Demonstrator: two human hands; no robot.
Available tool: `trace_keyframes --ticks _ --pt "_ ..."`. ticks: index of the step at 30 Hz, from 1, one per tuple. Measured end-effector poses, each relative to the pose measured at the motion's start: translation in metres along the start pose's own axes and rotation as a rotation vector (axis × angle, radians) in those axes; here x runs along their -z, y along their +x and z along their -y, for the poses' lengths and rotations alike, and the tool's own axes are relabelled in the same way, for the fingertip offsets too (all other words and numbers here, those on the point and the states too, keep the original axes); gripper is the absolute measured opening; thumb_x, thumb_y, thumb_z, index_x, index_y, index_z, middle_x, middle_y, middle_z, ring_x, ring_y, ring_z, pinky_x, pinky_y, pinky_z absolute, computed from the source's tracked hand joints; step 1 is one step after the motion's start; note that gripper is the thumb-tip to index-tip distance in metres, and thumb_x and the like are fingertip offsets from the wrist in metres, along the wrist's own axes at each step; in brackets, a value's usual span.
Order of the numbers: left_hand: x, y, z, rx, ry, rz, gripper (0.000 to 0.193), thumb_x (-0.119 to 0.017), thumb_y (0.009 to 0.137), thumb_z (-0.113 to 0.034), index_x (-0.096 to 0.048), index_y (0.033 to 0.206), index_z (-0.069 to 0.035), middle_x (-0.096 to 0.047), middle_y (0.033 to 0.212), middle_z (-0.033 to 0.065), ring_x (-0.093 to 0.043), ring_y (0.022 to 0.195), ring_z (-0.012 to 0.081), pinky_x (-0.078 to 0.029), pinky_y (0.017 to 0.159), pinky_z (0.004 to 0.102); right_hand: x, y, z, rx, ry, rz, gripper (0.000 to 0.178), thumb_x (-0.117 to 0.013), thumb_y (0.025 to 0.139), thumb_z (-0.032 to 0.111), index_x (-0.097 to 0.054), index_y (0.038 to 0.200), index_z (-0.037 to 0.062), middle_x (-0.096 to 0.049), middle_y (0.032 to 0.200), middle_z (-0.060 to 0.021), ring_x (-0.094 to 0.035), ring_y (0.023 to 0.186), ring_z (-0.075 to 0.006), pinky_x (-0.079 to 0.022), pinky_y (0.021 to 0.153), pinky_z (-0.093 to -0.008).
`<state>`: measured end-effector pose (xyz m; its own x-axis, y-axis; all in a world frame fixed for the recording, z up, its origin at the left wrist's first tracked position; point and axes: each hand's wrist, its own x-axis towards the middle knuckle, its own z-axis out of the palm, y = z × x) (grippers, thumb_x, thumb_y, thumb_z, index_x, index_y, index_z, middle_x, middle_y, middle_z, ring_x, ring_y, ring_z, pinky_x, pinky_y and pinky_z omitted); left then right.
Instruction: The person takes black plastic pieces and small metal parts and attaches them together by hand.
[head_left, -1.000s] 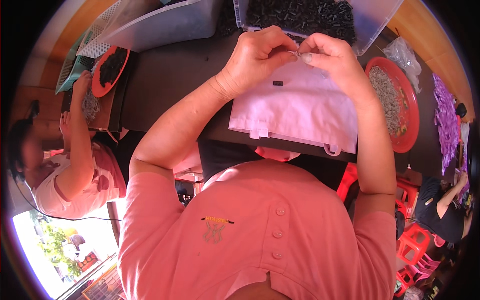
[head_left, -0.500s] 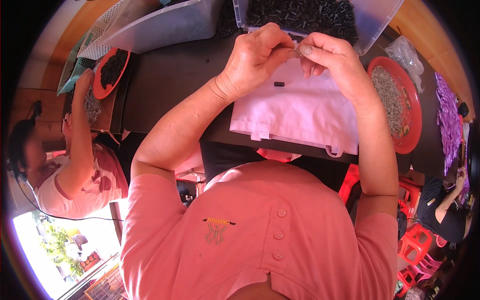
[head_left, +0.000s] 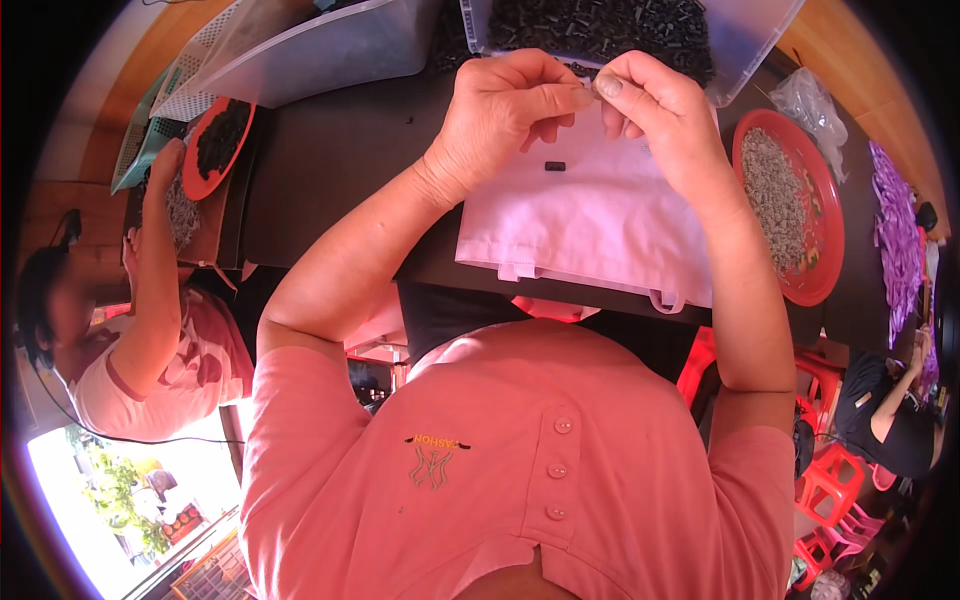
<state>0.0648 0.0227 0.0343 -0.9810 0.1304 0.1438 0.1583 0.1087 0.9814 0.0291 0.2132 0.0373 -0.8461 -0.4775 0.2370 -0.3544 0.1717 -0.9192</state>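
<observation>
We work at a dark desk (head_left: 330, 170), which carries all the items listed below. At its far side stand two translucent bins: the left bin (head_left: 330, 55), set at an angle, and the right bin (head_left: 752, 45), in which we see a mass of short black parts (head_left: 600, 25). Nearer to us, a pale pink cloth (head_left: 590, 215) lies on the desk, its hemmed edge toward our body. To the right of the cloth sits a red plate (head_left: 833, 225) bearing a heap of small grey parts (head_left: 772, 190).

Our left hand (head_left: 510, 105) and right hand (head_left: 660, 105) are raised above the far part of the cloth, just in front of the right bin. The grip of each is narrow: thumb and forefinger are brought together in a pinch, and the two pinches meet or nearly meet. We cannot tell what, if anything, is held between them; the fingertips hide it.

The single black piece (head_left: 555, 166) lies on the cloth, apart from both hands. Note its position relative to the grip: it lies toward our body and slightly left of the paired fingertips. Its long axis runs left to right, roughly along the cloth's near edge. The left hand is the nearer one.
</observation>
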Motion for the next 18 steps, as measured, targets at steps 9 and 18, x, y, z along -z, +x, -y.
trace_keyframes --ticks 9,18 --pt "-0.002 0.004 0.016 -0.388 0.149 -0.053 0.006 -0.070 0.086 -0.005 -0.067 0.088 0.000 -0.064 0.074 0.0005 -0.056 0.064 0.0045 -0.045 0.057 0.0189 0.007 0.001 0.005 -0.156 0.111 0.081 0.023 -0.057 0.094 0.025 -0.061 0.082 0.0063 -0.058 0.069 0.0012 -0.054 0.064 -0.0063 -0.039 0.058 -0.0223" --pt "-0.003 -0.002 0.000 -0.196 0.089 -0.058 0.007 -0.070 0.086 -0.006 -0.067 0.088 -0.001 -0.064 0.074 0.0006 -0.056 0.062 0.0055 -0.044 0.054 0.0199 0.003 -0.002 0.005 -0.069 0.222 0.053 0.012 -0.060 0.092 0.017 -0.063 0.088 0.0058 -0.060 0.073 0.0015 -0.055 0.066 -0.0069 -0.041 0.061 -0.0212"
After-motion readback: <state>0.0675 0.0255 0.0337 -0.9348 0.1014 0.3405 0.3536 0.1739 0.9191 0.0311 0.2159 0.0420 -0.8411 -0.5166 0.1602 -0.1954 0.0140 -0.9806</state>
